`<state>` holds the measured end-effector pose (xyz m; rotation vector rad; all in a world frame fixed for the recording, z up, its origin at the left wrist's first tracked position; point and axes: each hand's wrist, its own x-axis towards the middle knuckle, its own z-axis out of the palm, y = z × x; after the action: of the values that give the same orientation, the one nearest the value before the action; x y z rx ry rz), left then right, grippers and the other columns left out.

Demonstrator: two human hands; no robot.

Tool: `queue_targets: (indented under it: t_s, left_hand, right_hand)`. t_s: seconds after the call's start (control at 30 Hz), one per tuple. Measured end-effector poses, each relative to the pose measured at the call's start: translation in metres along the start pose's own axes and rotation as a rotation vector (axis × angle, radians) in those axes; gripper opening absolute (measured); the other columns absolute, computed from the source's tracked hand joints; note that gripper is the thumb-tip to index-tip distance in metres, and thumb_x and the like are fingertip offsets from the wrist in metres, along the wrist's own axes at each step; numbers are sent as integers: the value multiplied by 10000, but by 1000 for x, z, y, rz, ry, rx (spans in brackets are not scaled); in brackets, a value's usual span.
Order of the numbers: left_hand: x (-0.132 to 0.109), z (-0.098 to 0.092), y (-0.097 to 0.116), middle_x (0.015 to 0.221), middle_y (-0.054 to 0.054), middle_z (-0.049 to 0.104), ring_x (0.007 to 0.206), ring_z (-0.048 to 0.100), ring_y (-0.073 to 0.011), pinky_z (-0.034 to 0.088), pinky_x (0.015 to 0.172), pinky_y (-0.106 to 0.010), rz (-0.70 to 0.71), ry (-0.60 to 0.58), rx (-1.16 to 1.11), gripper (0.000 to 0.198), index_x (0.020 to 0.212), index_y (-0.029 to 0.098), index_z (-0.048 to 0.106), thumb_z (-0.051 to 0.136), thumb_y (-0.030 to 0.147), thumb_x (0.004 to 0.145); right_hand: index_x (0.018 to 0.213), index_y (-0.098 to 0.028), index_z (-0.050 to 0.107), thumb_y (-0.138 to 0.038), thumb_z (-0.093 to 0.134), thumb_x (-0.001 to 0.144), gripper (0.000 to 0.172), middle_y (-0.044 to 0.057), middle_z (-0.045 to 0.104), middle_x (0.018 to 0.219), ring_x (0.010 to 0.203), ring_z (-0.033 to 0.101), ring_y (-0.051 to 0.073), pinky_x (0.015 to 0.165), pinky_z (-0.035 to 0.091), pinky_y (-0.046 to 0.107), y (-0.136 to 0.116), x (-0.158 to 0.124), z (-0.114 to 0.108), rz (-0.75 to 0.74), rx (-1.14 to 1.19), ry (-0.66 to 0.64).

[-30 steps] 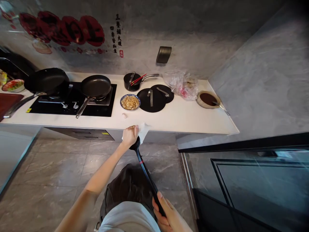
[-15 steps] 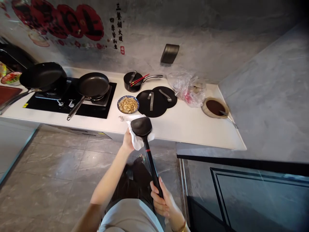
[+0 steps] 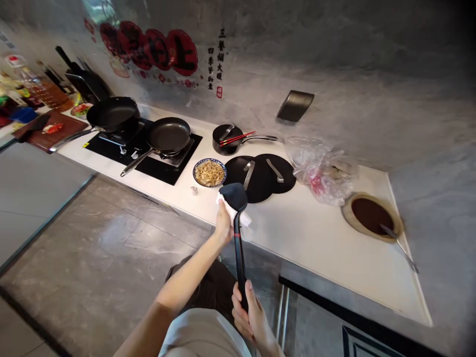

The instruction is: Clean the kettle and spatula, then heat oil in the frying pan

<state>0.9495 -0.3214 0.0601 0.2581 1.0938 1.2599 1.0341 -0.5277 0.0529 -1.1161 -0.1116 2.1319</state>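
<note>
A black spatula (image 3: pixel 240 253) with a red ring on its handle stands out in front of me, broad head pointing away. The lower handle is wrapped by the fingers of my right hand (image 3: pixel 247 310). Behind the spatula's head, my left hand (image 3: pixel 223 220) presses a white paper towel (image 3: pixel 243 218) against it. Most of the left fingers are hidden by the towel and the head. Just past the head lie two round black lids (image 3: pixel 236 171) with metal handles, partly overlapping. A patterned bowl of chopped pale food (image 3: pixel 210 172) is beside them.
Two black frying pans (image 3: pixel 169 134) stand on the hob (image 3: pixel 182 168) at left. A lidded saucepan (image 3: pixel 221 141) carries red chopsticks. A plastic bag (image 3: pixel 320 168) and a bowl of dark liquid (image 3: pixel 372 215) stand at right. The counter's front edge runs below my hands.
My view has turned left, bringing a cutting board and oil bottle into sight. My left hand and the towel have shifted on the spatula's head; both hands keep their hold.
</note>
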Motion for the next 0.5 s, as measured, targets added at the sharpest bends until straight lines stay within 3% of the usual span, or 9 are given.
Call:
queue_targets:
  t_s: [0.1,0.17,0.27,0.4,0.5]
  left_hand:
    - [-9,4,-17,609,-5,575,549,546,-122,425,508,-219,-97,-24,118,632,817,140,605,415,742,803]
    - [-11,4,-23,566,22,506,511,469,-96,383,498,-214,-35,-90,183,626,721,147,558,442,760,772]
    - [-10,3,-29,596,28,490,570,458,-90,391,574,-218,75,-180,265,602,683,154,519,495,752,744]
    - [-12,5,-39,555,63,371,541,359,-65,327,539,-214,68,-200,349,605,615,177,415,544,763,690]
    - [-18,3,-44,527,69,327,511,303,-54,266,500,-222,52,-302,359,609,589,183,382,520,764,709]
  right_hand:
    - [710,-229,331,-757,574,716,581,-138,298,386,278,59,5,240,77,120,-17,13,-4,72,84,-119]
    - [706,-226,333,-731,580,736,563,-138,301,386,281,52,3,237,79,113,-25,20,-10,80,114,-159]
    - [723,-222,371,-697,547,791,511,-130,321,403,285,82,7,236,117,109,-31,28,-14,-3,86,-119]
    - [741,-219,403,-692,523,808,492,-126,324,428,293,112,9,243,145,108,-34,40,-11,-136,19,-48]
    - [738,-219,420,-716,506,797,508,-126,315,434,293,116,9,249,143,120,-34,51,-8,-174,-58,-9]
